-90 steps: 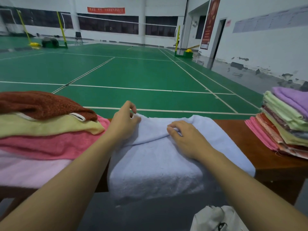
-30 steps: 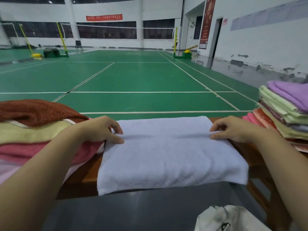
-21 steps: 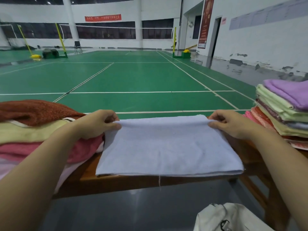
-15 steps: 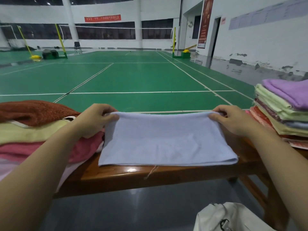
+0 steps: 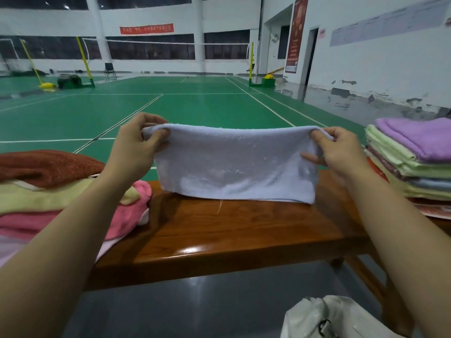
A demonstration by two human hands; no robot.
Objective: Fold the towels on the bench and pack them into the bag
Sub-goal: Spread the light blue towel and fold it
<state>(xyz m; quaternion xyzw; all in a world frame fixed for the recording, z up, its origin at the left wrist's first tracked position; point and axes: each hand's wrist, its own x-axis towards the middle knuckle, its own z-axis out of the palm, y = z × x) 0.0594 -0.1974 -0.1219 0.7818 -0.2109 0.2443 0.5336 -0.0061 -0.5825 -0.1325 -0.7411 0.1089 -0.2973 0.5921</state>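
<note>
The left hand (image 5: 133, 150) pinches the top left corner of a light blue towel (image 5: 234, 164). Its fingers (image 5: 156, 135) are curled tight on the cloth. The right hand (image 5: 341, 152) pinches the top right corner the same way, with its thumb in front of the cloth. Both hands hold the towel up so it hangs like a little curtain. The top edge dips a bit in the middle. The bottom edge of the towel touches the brown wooden worktop (image 5: 219, 235), near its far edge and about halfway along. A thin loose thread (image 5: 220, 206) hangs from the bottom edge of the towel onto the wood.

At the left end of the worktop sits a messy pile of towels (image 5: 61, 191). A rust brown one is on top, then a pale yellow one, then a pink one, and a lighter pink one at the bottom. At the right end sits a neat stack of folded towels (image 5: 410, 164). A purple one is on top, with pale green, pale yellow, light blue and red ones under it.

A white bag (image 5: 324, 318) sits on the grey floor, in front of the near edge of the worktop, toward its right end. Only its top part shows, and I cannot tell what is inside.

Past the far edge of the worktop is a green sports court (image 5: 195, 103) with white lines.
</note>
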